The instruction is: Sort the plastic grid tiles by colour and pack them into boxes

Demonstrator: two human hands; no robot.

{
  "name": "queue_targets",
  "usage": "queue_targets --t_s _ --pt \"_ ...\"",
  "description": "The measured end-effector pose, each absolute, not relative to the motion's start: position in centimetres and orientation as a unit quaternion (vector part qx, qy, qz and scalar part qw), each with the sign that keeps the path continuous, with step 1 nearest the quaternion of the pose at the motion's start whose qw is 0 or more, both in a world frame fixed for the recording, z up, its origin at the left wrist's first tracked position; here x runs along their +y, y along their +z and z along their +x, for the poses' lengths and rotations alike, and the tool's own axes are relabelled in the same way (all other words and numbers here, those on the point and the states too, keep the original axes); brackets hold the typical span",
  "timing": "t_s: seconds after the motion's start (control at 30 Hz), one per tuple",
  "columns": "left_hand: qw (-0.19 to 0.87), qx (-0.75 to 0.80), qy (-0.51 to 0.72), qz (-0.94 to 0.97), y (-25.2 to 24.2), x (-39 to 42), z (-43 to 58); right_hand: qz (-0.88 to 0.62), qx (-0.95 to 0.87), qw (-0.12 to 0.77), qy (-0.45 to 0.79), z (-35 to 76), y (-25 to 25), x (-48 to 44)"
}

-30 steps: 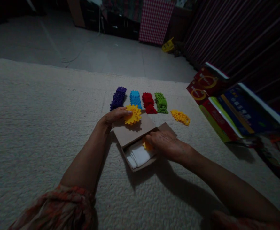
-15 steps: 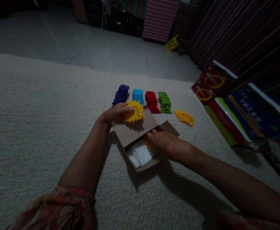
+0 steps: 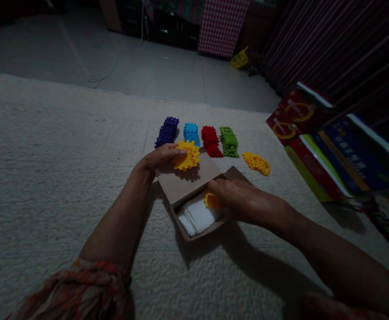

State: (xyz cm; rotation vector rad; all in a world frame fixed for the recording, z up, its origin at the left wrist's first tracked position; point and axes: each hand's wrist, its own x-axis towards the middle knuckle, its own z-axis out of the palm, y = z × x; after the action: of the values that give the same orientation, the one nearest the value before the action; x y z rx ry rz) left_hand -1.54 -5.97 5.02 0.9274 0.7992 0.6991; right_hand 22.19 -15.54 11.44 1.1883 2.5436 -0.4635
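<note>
My left hand [image 3: 163, 156] pinches yellow gear-edged pieces [image 3: 188, 156] above the lid of a cardboard box [image 3: 188, 180]. At the box's opening is my right hand [image 3: 236, 198], its fingers closed on another yellow piece [image 3: 211, 200], partly hidden by the hand. Folded white packets [image 3: 197, 215] lie inside the box. Behind it, from left to right, sit a purple stack [image 3: 168, 132], a light blue stack [image 3: 191, 133], a red stack [image 3: 211, 141] and a green stack [image 3: 228, 141]. Loose yellow-orange pieces [image 3: 256, 163] lie further right.
A pale textured mat [image 3: 64, 178] lies under everything. Red boxes [image 3: 297, 111] and a large blue box [image 3: 351, 155] stand at the right, near a dark striped curtain [image 3: 314, 44]. A checked cloth [image 3: 223, 26] hangs at the back.
My right hand has shifted slightly right and out of the box, and more of the yellow piece at its fingers shows. My left hand has hardly moved.
</note>
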Motion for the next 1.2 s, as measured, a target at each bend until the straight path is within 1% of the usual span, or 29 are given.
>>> queue_targets --t_s 0.07,0.17,0.27,0.37,0.53,0.7,0.77,0.9,1.03,1.1,1.2 --pt "0.759 0.371 0.325 0.426 5.0 -6.0 -1.5 0.407 0.889 0.127 -0.164 22.1 12.5 -15.5" --pt "0.758 0.372 0.324 0.428 5.2 -6.0 -1.4 0.4 0.893 0.14 -0.149 21.3 13.2 -15.6" --pt "0.754 0.363 0.319 0.444 5.5 -6.1 -1.4 0.372 0.903 0.163 -0.139 20.5 12.8 -15.4" --pt "0.738 0.373 0.319 0.463 5.8 -6.2 -1.6 0.356 0.909 0.166 -0.138 20.3 11.8 -15.2" --pt "0.717 0.391 0.304 0.491 6.3 -6.4 -2.3 0.362 0.904 0.174 -0.146 20.7 10.7 -15.0" --pt "0.704 0.389 0.3 0.513 7.3 -6.9 -2.7 0.385 0.891 0.178 -0.16 21.1 10.8 -14.9" --pt "0.7 0.385 0.295 0.524 7.7 -7.1 -2.7 0.392 0.89 0.157 -0.173 21.5 11.0 -15.2" --pt "0.696 0.364 0.272 0.556 8.4 -6.7 -2.0 0.402 0.895 0.064 -0.183 23.1 11.4 -17.0" --pt "0.672 0.342 0.246 0.608 9.0 -5.5 -0.7 0.416 0.888 0.037 -0.192 23.8 11.3 -19.7" --pt "0.638 0.351 0.234 0.644 9.7 -5.1 0.0 0.417 0.886 0.029 -0.201 23.5 11.0 -20.7" --pt "0.555 0.39 0.229 0.698 11.1 -5.5 0.5 0.423 0.883 0.007 -0.203 22.7 10.4 -21.7"
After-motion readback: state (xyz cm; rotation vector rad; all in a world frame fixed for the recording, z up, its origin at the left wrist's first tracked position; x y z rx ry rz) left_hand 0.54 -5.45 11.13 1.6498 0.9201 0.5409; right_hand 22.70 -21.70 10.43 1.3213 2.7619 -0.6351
